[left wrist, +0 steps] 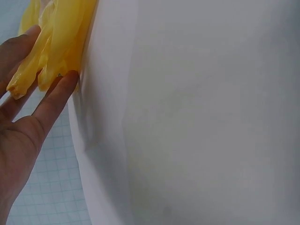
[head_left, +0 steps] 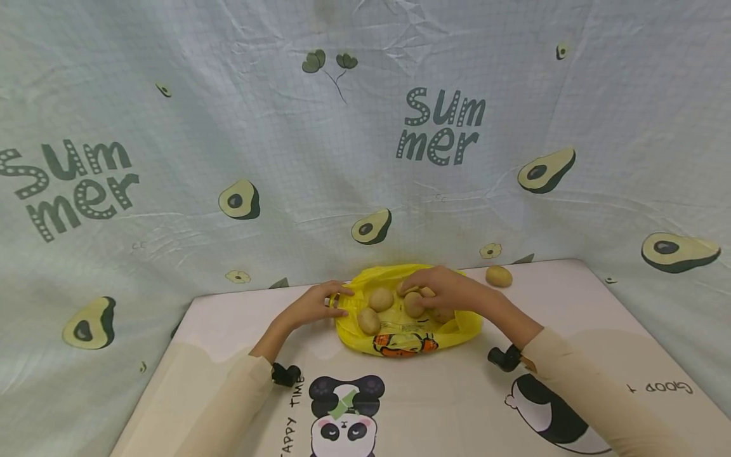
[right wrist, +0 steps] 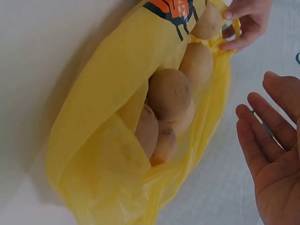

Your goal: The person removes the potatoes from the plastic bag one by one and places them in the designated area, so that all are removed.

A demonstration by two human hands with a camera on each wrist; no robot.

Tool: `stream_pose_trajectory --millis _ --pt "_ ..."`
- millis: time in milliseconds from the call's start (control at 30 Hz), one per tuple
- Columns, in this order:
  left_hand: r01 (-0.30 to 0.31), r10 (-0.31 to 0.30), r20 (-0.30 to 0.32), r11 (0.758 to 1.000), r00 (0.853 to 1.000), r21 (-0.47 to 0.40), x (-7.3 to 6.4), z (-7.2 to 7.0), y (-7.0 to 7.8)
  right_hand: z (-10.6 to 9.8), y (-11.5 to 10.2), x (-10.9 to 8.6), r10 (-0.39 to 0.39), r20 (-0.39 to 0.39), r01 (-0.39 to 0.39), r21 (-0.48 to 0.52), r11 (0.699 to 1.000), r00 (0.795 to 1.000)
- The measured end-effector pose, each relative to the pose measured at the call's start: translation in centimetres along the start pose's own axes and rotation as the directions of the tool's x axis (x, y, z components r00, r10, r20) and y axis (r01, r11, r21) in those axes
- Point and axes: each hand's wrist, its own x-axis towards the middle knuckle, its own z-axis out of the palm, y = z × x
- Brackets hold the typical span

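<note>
A yellow plastic bag [head_left: 465, 325] with an orange cartoon print lies on its side, its mouth gaping, with several potatoes [head_left: 368, 322] inside. At the bag's left end, my left hand [head_left: 316, 306] holds the gathered plastic between thumb and fingers; the left wrist view shows the fingertips on the yellow film [left wrist: 70, 37]. Over the right part of the mouth, my right hand [head_left: 451, 289] reaches down, fingers close over a potato [head_left: 414, 304]. In the right wrist view that hand [right wrist: 276, 140] appears beside the bag with loose, slightly bent fingers and nothing in the palm.
One loose potato [head_left: 499, 276] sits near the table's back edge, right of the bag. The pale tabletop [head_left: 445, 406] carries panda prints and lettering. Behind it hangs a light curtain [head_left: 320, 158] printed with avocados. Each wrist wears a black camera [head_left: 285, 374].
</note>
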Motion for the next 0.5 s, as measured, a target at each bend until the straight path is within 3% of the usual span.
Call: stream_pose_trajectory --millis 233,500 --pt "0.000 0.000 0.000 1.000 1.000 0.003 0.0 0.0 0.0 0.6 -0.9 0.6 0.045 0.041 -0.046 0.016 0.999 0.998" --pt "-0.013 0.013 -0.002 1.000 1.000 0.014 0.0 0.1 0.0 1.5 -1.7 1.4 0.012 0.107 -0.012 0.000 1.000 0.994"
